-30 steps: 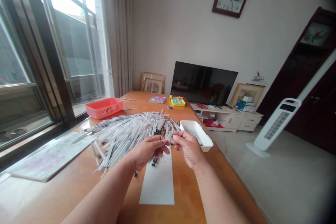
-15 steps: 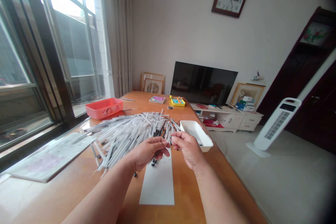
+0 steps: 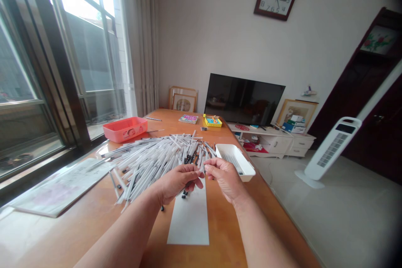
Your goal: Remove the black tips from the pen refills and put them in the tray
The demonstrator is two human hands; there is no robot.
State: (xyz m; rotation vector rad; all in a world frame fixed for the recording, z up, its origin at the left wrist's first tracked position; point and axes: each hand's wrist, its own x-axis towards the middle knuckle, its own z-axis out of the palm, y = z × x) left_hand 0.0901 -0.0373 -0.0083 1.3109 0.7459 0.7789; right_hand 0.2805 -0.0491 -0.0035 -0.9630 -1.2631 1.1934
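Over the upper end of a white paper strip (image 3: 189,224), my left hand (image 3: 182,181) and my right hand (image 3: 224,176) meet almost fingertip to fingertip. Each is closed in a pinch. Something small and pale shows between the fingertips, too little of it to name. Just beyond and to the left spreads a large pile of thin white and clear tubes (image 3: 157,161), like pen barrels, some with black ends. Small black pieces (image 3: 184,195) lie on the paper beside my left hand. Right of my right hand stands a white tray (image 3: 250,172) with several thin tubes inside.
A pink plastic basket (image 3: 121,132) stands behind the pile at left. A booklet (image 3: 188,119) and a yellow box (image 3: 212,121) lie at the table's far end. Flat printed sheets (image 3: 59,190) cover the left side. The table's right edge (image 3: 276,199) drops to the floor.
Hardly anything differs. Both hands keep their pinch at the same spot, and the whole view has shifted very slightly.
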